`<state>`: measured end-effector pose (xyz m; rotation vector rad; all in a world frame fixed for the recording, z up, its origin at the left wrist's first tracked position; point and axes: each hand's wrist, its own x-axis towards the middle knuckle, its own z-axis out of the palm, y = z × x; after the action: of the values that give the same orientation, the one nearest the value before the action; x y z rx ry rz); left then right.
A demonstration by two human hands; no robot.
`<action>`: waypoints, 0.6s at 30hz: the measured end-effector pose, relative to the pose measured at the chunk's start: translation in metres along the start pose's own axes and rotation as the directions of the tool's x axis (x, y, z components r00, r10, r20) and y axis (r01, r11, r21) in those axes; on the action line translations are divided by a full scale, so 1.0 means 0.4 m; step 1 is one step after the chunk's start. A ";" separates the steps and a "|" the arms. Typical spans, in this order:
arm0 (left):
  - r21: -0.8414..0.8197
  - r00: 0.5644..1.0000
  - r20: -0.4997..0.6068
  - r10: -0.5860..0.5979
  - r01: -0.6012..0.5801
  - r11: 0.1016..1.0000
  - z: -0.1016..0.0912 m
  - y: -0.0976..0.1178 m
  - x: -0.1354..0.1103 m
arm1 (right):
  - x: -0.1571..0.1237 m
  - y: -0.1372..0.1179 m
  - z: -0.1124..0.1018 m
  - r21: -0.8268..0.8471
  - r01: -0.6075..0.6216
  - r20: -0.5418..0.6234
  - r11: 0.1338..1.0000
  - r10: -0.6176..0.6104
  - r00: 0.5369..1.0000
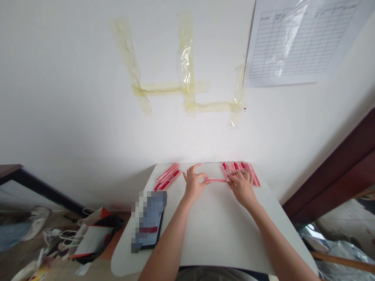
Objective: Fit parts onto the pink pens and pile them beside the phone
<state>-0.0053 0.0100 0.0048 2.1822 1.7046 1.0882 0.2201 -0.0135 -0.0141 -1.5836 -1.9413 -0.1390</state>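
Observation:
A slim pink pen (217, 180) is held level between my two hands, just above the white table. My left hand (194, 182) pinches its left end between thumb and finger, with the other fingers raised. At its right end, the fingers of my right hand (241, 185) are closed on it. Behind the right hand lies a row of pink and red pens (254, 175), side by side and partly covered by that hand. A second, smaller group of pink and red pens (168, 176) lies slanted to the left of my left hand.
A phone (152, 228), partly pixelated, lies on the left of the white table (222, 238). The wall (158, 132) behind carries yellowed tape (187, 62) and a printed sheet (301, 43). Bags (95, 236) stand on the floor at left; dark wood (331, 168) rises at right.

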 end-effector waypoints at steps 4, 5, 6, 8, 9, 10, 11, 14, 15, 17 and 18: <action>0.023 1.000 -0.020 0.010 -0.009 1.000 -0.001 0.002 -0.002 | -0.002 -0.006 0.001 0.024 0.003 0.049 1.000 -0.004 0.999; 0.029 1.000 -0.025 0.008 -0.007 1.000 -0.001 0.001 -0.002 | -0.003 -0.006 0.000 0.018 0.006 0.054 1.000 -0.007 0.999; 0.033 1.000 -0.029 0.005 -0.004 0.999 -0.001 0.001 -0.002 | -0.004 -0.007 0.000 0.007 0.008 0.050 1.000 -0.008 0.999; 0.035 0.999 -0.038 0.000 0.002 0.999 0.000 -0.001 -0.001 | -0.004 -0.008 -0.003 -0.013 0.009 0.025 1.000 -0.009 1.000; 0.034 0.999 -0.042 -0.002 0.003 0.999 0.000 -0.002 -0.001 | -0.004 -0.008 -0.005 -0.018 0.012 0.012 1.000 -0.012 1.000; 0.033 0.999 -0.046 -0.002 0.004 0.999 0.000 -0.003 -0.001 | -0.004 -0.009 -0.007 -0.022 0.019 0.002 1.000 -0.019 1.000; 0.031 0.999 -0.047 -0.001 0.003 1.000 0.000 -0.003 -0.001 | -0.003 -0.009 -0.009 -0.028 0.030 -0.002 0.999 -0.030 1.000; 0.025 0.999 -0.049 0.001 0.000 1.000 0.001 -0.002 -0.001 | -0.002 -0.012 -0.012 -0.059 0.056 0.002 0.997 -0.056 0.998; 0.024 0.999 -0.048 0.002 -0.001 1.000 0.001 0.000 -0.001 | -0.002 -0.012 -0.011 -0.072 0.055 0.004 0.996 -0.055 0.999; 0.024 0.999 -0.047 0.007 -0.006 1.000 0.001 0.003 -0.001 | -0.003 -0.014 -0.008 -0.091 0.046 0.012 0.995 -0.045 0.999; 0.026 0.999 -0.048 0.012 -0.010 1.000 0.000 0.005 -0.001 | -0.004 -0.015 -0.006 -0.097 0.042 0.018 0.994 -0.040 0.999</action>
<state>-0.0038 0.0089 0.0055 2.2004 1.7376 1.1369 0.2155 -0.0175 -0.0112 -1.6115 -2.0074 -0.2417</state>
